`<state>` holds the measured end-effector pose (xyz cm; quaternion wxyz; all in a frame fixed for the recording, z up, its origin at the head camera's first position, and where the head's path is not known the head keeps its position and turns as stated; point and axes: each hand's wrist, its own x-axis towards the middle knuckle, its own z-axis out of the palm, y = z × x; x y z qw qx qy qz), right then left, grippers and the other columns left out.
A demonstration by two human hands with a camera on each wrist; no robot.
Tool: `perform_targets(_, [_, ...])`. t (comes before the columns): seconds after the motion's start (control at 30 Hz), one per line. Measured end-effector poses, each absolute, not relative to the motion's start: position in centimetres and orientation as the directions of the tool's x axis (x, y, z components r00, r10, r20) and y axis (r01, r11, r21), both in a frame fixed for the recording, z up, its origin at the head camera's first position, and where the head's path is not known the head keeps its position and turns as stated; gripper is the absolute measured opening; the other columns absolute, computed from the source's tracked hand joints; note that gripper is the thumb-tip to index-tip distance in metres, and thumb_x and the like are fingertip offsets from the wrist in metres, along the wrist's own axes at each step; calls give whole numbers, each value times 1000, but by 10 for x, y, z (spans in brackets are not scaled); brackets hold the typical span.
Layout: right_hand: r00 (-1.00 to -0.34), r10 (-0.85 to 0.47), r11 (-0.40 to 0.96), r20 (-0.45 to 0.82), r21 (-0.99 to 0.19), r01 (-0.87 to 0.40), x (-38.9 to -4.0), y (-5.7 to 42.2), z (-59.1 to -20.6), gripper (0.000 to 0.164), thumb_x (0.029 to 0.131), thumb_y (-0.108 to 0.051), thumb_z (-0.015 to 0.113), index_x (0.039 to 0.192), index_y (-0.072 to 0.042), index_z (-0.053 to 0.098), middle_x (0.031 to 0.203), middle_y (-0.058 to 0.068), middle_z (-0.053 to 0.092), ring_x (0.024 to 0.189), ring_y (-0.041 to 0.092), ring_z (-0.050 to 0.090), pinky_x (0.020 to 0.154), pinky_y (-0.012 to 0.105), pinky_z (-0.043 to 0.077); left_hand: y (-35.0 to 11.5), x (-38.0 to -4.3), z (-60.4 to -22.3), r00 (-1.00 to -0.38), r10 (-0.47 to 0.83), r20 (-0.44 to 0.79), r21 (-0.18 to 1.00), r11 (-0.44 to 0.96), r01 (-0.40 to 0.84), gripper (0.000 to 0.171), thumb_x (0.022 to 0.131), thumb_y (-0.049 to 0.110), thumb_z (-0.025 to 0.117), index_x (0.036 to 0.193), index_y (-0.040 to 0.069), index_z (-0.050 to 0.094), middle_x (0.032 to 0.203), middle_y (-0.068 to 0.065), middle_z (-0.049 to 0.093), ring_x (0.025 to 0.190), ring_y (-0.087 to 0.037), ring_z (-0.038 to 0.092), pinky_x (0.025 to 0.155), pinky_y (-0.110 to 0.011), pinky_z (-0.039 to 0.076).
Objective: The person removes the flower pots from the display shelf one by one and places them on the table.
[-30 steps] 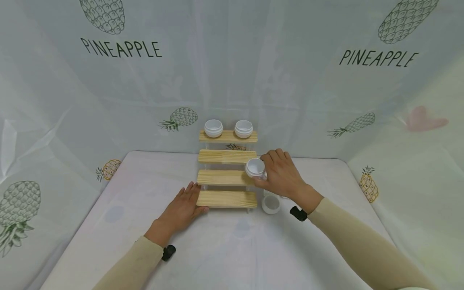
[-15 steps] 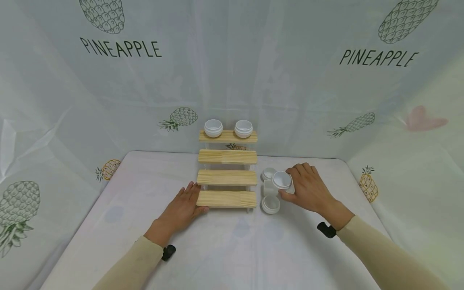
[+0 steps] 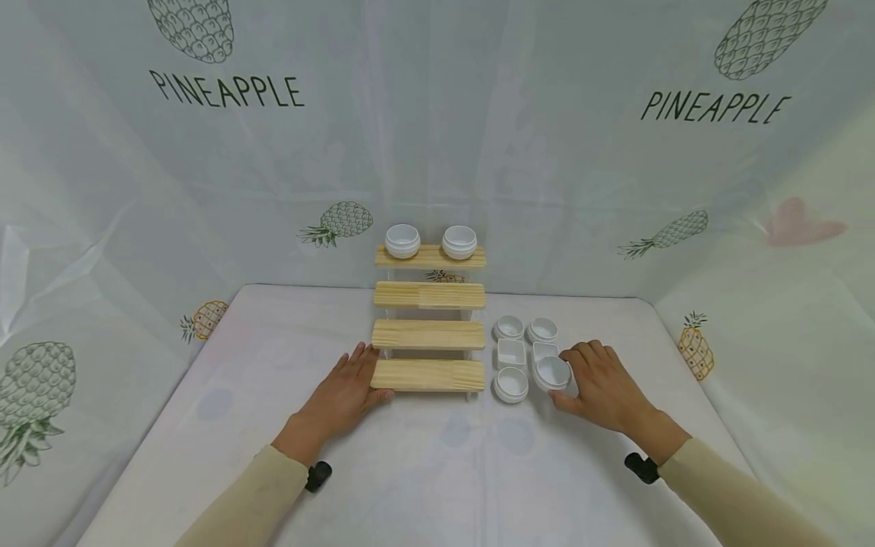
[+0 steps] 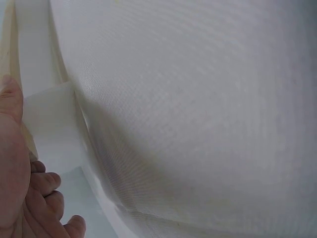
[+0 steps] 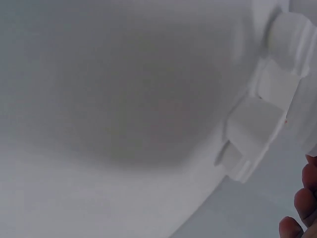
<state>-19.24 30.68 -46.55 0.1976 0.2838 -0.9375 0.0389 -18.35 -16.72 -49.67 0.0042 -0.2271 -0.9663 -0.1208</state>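
R of rack, R hand pinches round cup to its L; L hand, farther off, spread against rack.

Pale sheeting borders the white-covered worktop at 9, 12 and 3 o'clock; PINEAPPLE lettering: 10 and 2 o'clock.

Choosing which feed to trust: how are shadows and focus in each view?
Head view: the four-tiered pale wooden shelf looks sharp, with a soft shadow below the right hand; left wrist view: the white cloth shows fine ripple lines and a darker shadowed patch; right wrist view: broad grey shadow, with a square white bowl soft-edged and low in contrast.
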Motion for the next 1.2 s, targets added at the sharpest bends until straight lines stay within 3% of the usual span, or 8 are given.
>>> perform_targets(0.43, [-756, -534, 824, 379, 35, -565, -188, 316, -494, 57, 77, -43, 83, 111, 1, 68, 103, 11, 64, 96, 30, 55, 83, 45, 47, -167, -183, -497, -895, 441, 72, 236, 864, 445, 86, 107, 51, 57, 160, -11, 31, 166, -31, 35, 159, -44, 25, 127, -61, 29])
perform_targets(0.8, [-776, -537, 829, 330, 37, -558, -186, 315, -498, 59, 81, -43, 84, 116, 1, 68, 108, 12, 64, 100, 31, 55, 86, 47, 48, -167, -184, -499, -894, 439, 91, 236, 862, 448, 87, 106, 51, 59, 160, -11, 31, 165, -30, 36, 159, -44, 27, 126, -61, 31])
perform_targets(1.2, [-754, -563, 813, 339, 63, -578, -191, 317, -501, 60, 81, -45, 84, 117, 0, 68, 108, 12, 64, 99, 31, 56, 84, 45, 49, -167, -183, -497, -897, 434, 88, 227, 868, 442, 87, 106, 51, 59, 160, -11, 31, 166, -29, 35, 159, -43, 26, 127, -60, 30])
